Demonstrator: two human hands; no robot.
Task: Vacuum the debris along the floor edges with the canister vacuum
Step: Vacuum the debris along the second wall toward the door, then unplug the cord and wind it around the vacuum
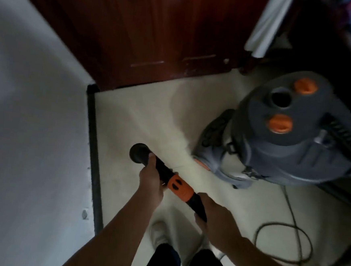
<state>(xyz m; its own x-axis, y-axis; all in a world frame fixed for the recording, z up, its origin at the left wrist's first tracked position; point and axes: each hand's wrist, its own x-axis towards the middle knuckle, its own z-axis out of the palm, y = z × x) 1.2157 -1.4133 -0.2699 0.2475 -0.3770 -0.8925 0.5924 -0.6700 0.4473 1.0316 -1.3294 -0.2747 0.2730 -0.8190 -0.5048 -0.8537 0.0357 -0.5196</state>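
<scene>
Head view: the left hand (151,178) grips the black wand (163,169) just behind its round end (140,153), fingers curled round it. The right hand (214,217) grips the same wand below the orange collar (181,186) and hides the rest of it. Contact between the round end and the floor (140,113) cannot be determined. The baseboard (94,158) runs just beside it. The canister vacuum (292,129) stands on the right, its far side lost in shadow. Blur obscures any debris.

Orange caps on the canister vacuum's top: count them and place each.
2. The far orange cap sits beyond the dark round opening; the near orange cap sits this side of it. The lid is blurred; more could hide.
</scene>
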